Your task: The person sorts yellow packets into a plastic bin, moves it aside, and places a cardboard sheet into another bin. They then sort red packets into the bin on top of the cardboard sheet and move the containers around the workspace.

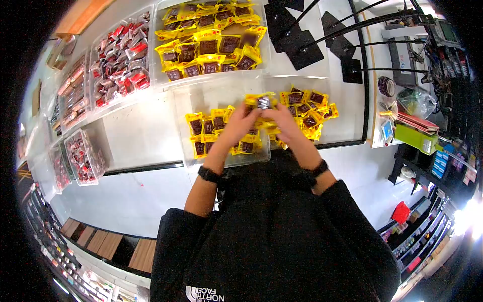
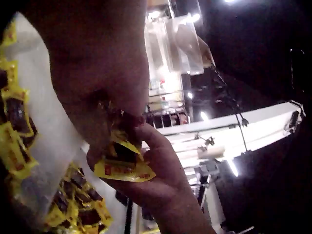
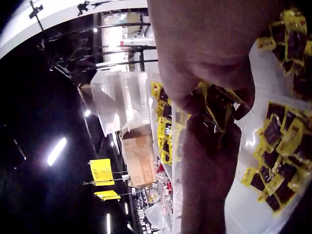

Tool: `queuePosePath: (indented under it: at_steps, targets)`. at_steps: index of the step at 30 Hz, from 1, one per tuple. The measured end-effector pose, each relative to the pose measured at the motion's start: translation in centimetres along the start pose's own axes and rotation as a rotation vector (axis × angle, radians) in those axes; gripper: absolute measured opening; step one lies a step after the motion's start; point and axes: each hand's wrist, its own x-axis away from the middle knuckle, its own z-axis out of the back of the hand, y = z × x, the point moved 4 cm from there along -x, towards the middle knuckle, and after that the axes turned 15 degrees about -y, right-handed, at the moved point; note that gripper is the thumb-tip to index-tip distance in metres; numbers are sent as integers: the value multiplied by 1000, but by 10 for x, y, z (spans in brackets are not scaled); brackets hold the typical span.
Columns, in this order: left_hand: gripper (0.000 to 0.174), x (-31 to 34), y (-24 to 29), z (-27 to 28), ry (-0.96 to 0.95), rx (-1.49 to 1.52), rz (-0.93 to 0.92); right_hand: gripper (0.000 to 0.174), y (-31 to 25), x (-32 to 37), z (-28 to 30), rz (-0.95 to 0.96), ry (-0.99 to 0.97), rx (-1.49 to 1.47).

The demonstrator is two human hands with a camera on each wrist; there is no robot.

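Both hands meet above the table, the left hand (image 1: 240, 125) and right hand (image 1: 283, 123) pinching yellow-edged packets with dark contents (image 1: 262, 102) between them. In the left wrist view the right hand (image 2: 165, 180) has its fingers round a packet (image 2: 124, 168), and the left hand (image 2: 102, 73) covers part of it. The right wrist view shows the right hand (image 3: 209, 63) and left hand (image 3: 207, 165) on either side of the held packets (image 3: 219, 108); their exact number is hidden. Beneath the left hand is a clear tray (image 1: 241, 160) with similar packets (image 1: 218, 122); a loose pile (image 1: 309, 121) lies right of it.
A larger tray (image 1: 266, 55) of yellow packets stands behind. Bins of red-and-white packets (image 1: 121, 60) are at the left, with a smaller one (image 1: 83, 158) near the front edge. Black plates (image 1: 304, 50) on rods are at the back right, and a green box (image 1: 415, 139) is at the right.
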Motion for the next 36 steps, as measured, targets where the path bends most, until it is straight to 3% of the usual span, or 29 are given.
queuePosePath:
  at_steps: [1,4,6,7,9,10,12,14,15,17,19,20,22,24,25,26,28,30,32,36]
  targets:
    - [36,-10,3,-15,-94,-10,-26,41,-3,13,10,92,10,-43]
    - [43,-43,-16,-53,-186,-88,-30,38,-8,42,55,100,150,-52]
    - [44,-44,12,-73,-342,-478,-167,37,9,42,95,99,177,-98]
    - [44,-46,5,-76,-346,-485,-168,38,18,42,113,140,189,-148]
    - [44,-51,-18,-74,-118,-616,-228,39,29,39,131,187,207,-206]
    - [43,-48,-13,-64,-51,-611,-272,40,33,40,140,210,334,-104]
    - [34,-31,-6,-31,-25,-408,-60,42,53,27,176,263,478,126]
    - [24,-18,-35,17,235,-329,-201,57,36,32,157,193,722,644]
    - [23,-8,-50,42,363,-336,-168,62,31,31,150,158,827,927]
    - [27,19,-72,76,468,-369,-86,71,7,37,112,67,776,1111]
    - [38,30,-109,93,447,-358,68,60,-11,37,71,400,817,1544]
    - [38,33,-121,92,460,-352,75,60,-17,32,58,403,800,1548]
    - [49,38,-127,74,340,-733,241,49,-20,6,31,360,146,862]
    - [58,34,-125,58,349,-802,217,40,-22,-8,-16,256,-103,884]
    - [58,35,-117,50,393,-781,227,42,-13,-22,-30,347,-165,1102]
    - [58,37,-108,46,397,-778,229,44,1,-39,-40,439,-227,1321]
    - [50,37,-105,41,237,-665,461,46,39,-74,-45,389,-257,1418]
    - [45,36,-116,48,246,-648,355,49,49,-84,-49,340,-292,1513]
    - [37,41,-126,51,212,-750,255,50,62,-85,-50,0,-357,1749]
    - [42,58,-111,37,149,-1069,226,40,63,-77,-47,81,-229,1787]
